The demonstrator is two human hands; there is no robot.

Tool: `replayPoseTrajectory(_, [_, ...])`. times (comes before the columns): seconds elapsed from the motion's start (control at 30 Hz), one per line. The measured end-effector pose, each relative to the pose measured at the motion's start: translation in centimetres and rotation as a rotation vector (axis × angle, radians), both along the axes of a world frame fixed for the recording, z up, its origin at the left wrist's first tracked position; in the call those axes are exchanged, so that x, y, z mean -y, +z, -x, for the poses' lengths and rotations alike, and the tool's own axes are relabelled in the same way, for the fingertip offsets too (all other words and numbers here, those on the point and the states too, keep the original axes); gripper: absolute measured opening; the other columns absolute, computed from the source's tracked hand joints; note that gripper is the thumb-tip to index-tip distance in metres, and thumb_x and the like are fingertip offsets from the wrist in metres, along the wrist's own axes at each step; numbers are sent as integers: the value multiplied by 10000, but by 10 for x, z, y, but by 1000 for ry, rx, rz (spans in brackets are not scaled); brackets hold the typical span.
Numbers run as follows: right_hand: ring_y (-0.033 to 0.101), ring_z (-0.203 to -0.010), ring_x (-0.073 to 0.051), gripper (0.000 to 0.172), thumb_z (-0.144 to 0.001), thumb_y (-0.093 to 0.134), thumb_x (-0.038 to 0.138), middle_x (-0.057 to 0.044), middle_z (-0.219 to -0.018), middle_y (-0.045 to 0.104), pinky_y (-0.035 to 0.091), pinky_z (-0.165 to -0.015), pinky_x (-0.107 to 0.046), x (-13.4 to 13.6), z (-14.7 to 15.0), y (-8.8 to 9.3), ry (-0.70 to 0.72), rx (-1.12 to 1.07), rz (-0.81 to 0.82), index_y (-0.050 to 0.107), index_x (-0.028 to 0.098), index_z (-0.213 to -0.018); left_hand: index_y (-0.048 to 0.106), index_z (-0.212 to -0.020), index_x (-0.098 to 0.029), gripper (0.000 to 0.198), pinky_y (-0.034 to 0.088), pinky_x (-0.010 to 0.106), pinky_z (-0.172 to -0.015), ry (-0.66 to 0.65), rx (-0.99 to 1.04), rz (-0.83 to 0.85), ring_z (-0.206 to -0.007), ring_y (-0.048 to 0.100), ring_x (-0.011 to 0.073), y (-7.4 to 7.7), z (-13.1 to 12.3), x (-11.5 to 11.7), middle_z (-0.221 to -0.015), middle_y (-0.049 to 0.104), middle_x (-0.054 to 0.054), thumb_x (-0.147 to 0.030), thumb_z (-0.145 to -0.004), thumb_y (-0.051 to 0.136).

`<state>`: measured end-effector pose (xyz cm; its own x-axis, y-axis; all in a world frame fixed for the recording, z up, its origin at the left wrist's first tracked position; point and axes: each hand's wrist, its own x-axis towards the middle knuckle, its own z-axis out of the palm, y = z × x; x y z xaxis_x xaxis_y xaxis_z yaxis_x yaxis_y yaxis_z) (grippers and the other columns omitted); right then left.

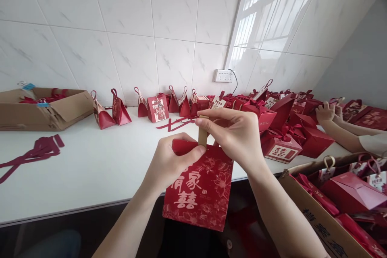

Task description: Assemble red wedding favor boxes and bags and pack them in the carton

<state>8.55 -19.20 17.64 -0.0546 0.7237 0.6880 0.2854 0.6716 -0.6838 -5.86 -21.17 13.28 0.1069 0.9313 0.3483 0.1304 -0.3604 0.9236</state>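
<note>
A red gift box (211,193) with pale flower prints and white characters is held up in front of me, past the table's front edge. My left hand (178,157) grips its upper left side, thumb across the front near the top. At the top edge stands a short gold ribbon (202,134). My right hand (234,133) pinches the upper end of that ribbon between thumb and fingers. The left thumb touches the ribbon's lower end. The back of the box and the fingers behind it are hidden.
On the white table (99,169) lie dark red ribbons (39,149). An open cardboard box (60,109) stands left. Small red boxes (157,108) line the wall; more pile up right. A carton (314,205) of red boxes sits front right. Another person's hands (328,113) work beyond.
</note>
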Motion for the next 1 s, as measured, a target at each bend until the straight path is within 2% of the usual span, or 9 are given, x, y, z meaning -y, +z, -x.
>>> replayPoseTrajectory(0.17, [630, -513, -128, 162, -710, 696, 314, -11, -631, 698, 504, -442, -216, 4, -8, 5, 63, -32, 33, 745, 177, -781, 610, -702, -186, 228, 334, 192, -425, 2, 39, 33, -463, 421, 84, 2, -1, 14, -524, 447, -31, -400, -777, 584])
replayPoseTrajectory(0.4, [656, -576, -138, 139, -701, 710, 312, -11, -702, 713, 535, -478, -220, 15, -15, 5, 70, -58, 22, 741, 197, -773, 615, -694, -198, 222, 290, 191, -377, 14, 7, 37, -423, 383, 82, 4, -7, 29, -492, 427, -36, -414, -744, 616])
replayPoseTrajectory(0.73, [612, -478, -108, 153, -730, 680, 318, -5, -634, 697, 510, -414, -202, 26, -13, 12, 129, -45, 25, 748, 189, -775, 622, -632, -195, 219, 322, 182, -374, 89, -41, -56, -408, 395, 72, 8, -11, 33, -486, 491, -34, -377, -754, 612])
replayPoseTrajectory(1.0, [634, -514, -122, 163, -731, 684, 336, -10, -672, 706, 513, -418, -207, 20, -16, 6, 110, -61, 3, 743, 197, -793, 614, -659, -195, 217, 282, 189, -346, 70, 3, -16, -379, 344, 71, 9, -14, 36, -444, 398, -41, -388, -756, 594])
